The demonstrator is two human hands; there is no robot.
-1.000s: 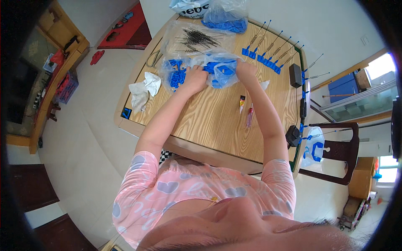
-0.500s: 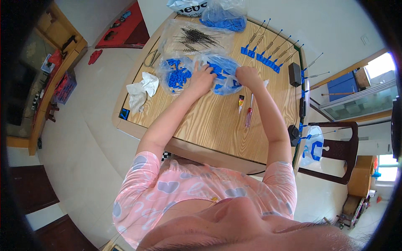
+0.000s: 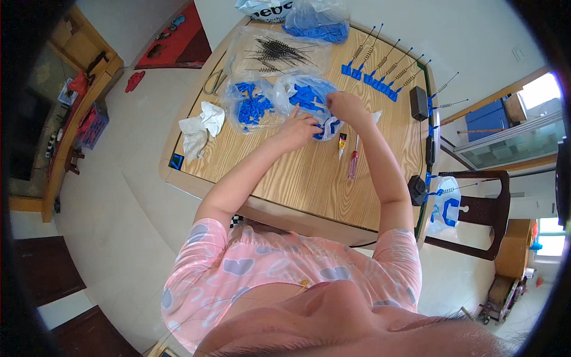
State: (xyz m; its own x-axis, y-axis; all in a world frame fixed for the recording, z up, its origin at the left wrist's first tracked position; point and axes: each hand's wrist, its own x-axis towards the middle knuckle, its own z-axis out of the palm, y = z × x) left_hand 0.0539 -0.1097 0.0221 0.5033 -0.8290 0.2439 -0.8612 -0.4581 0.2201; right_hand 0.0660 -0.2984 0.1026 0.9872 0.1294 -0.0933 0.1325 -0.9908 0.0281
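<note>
The hands are working apart at the desk (image 3: 285, 178): the left hand (image 3: 299, 129) is lying with its fingers spread on the near side of a crumpled clear plastic bag (image 3: 284, 90), while the right hand (image 3: 347, 108) is bending its fingers against the bag's right side; I cannot tell whether they are pinching film or a piece.

The step in hand seems to be holding the bag's mouth wide, and the next move would call for keeping the loose film off the contents.

That bag is sitting toward the desk's far edge, holding flat bright-blue pieces (image 3: 308, 97). Just left, another clear plastic bag (image 3: 232, 110) is holding small blue pegs (image 3: 254, 110). Behind them, a flattened clear plastic sheet or bag (image 3: 241, 56) is carrying thin dark coiled springs (image 3: 276, 50). At the far edge, a bunched clear plastic bag (image 3: 309, 9) is holding more blue pieces (image 3: 321, 31).
</note>
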